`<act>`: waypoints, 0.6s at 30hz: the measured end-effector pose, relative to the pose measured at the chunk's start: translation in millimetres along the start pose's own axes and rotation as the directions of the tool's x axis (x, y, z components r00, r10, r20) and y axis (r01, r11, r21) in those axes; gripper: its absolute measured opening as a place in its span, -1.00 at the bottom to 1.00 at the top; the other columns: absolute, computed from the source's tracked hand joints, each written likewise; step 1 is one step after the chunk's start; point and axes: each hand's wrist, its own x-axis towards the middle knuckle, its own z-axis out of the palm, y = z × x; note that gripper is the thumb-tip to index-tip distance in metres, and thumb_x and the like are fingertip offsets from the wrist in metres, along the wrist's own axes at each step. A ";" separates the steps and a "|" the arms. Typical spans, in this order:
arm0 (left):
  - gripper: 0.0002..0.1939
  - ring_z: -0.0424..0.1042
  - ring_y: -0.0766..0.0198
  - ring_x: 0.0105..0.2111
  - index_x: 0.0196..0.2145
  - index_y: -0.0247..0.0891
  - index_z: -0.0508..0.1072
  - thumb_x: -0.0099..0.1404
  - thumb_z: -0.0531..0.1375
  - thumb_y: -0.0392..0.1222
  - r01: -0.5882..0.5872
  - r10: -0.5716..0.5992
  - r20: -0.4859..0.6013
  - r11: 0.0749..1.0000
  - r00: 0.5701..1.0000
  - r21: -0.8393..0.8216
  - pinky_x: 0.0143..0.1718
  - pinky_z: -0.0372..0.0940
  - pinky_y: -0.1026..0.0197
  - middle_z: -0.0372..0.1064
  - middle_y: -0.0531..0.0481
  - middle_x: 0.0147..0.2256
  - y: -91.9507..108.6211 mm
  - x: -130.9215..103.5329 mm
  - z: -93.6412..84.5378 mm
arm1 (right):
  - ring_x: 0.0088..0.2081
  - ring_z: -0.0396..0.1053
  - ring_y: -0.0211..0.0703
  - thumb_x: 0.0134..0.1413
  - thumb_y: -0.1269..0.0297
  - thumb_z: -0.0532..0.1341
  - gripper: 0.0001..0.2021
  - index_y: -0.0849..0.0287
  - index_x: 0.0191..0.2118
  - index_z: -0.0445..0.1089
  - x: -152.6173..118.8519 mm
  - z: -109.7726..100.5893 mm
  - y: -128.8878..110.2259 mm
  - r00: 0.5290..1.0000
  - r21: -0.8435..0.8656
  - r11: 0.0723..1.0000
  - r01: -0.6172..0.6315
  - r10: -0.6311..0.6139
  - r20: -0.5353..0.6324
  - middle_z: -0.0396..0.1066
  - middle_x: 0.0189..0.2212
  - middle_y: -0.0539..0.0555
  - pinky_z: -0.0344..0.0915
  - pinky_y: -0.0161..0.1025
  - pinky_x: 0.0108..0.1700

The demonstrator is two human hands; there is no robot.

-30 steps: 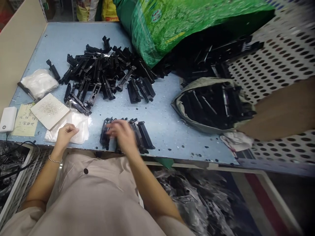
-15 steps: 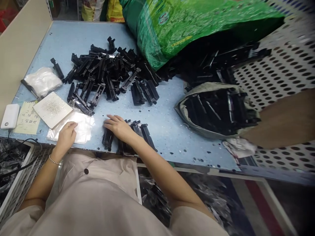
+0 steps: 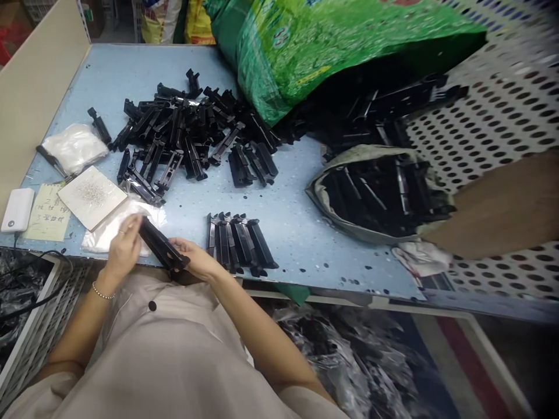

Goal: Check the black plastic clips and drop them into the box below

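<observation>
A long black plastic part [image 3: 159, 244] is held tilted over the front edge of the table, in front of my body. My right hand [image 3: 194, 260] is closed round its lower end. At its upper end is my left hand [image 3: 124, 247], fingers pinched together against or right beside the part; anything small between them is too hidden to make out. Beneath my left hand lie flat clear plastic bags [image 3: 98, 240]. A white square board [image 3: 92, 198] with tiny light grains on it rests partly on them. To the right, several like black parts [image 3: 241, 244] lie side by side in a row.
A heap of black parts [image 3: 174, 125] covers the back of the table. Behind it a green sack [image 3: 279, 64] spills more. A grey cloth bag [image 3: 318, 192] of parts stands right. At left are a white device [image 3: 17, 209], a handwritten note [image 3: 46, 215] and a bag stack [image 3: 76, 145].
My right hand has lifted the black part from the left end of the row and brought it left to my left hand. My left hand has moved slightly right to meet it.
</observation>
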 end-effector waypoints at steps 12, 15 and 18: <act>-0.36 0.37 0.14 0.20 0.42 -0.17 0.00 0.44 -0.01 -0.43 -0.354 0.398 0.075 0.876 0.914 -0.327 0.17 0.43 0.05 0.31 -0.23 0.19 51.2 -3.7 52.6 | -0.54 0.29 -0.35 -0.15 0.13 0.48 -0.62 0.09 -0.25 0.35 -71.9 -39.6 21.7 0.690 -0.116 0.875 0.470 -0.446 -0.570 0.39 -0.48 -0.11 0.32 -0.38 -0.50; -0.35 0.39 0.12 0.18 0.42 -0.14 -0.02 0.45 0.01 -0.39 -0.385 0.423 0.053 0.866 0.905 -0.320 0.12 0.44 0.01 0.34 -0.24 0.17 59.2 7.9 66.1 | -0.45 0.37 -0.29 -0.09 0.19 0.45 -0.42 0.01 0.07 0.28 -88.7 -41.0 22.2 0.664 -0.188 0.857 0.480 -0.495 -0.561 0.43 -0.42 -0.10 0.37 -0.35 -0.42; -0.35 0.43 0.11 0.13 0.42 -0.14 -0.02 0.44 0.01 -0.39 -0.478 0.529 0.084 0.815 0.845 -0.328 0.03 0.45 0.01 0.40 -0.24 0.12 66.0 9.7 71.6 | -0.43 0.39 -0.25 -0.06 0.21 0.42 -0.01 -0.09 0.41 -0.14 -96.1 -38.2 10.3 0.677 -0.207 0.853 0.479 -0.509 -0.532 0.46 -0.38 -0.10 0.39 -0.30 -0.37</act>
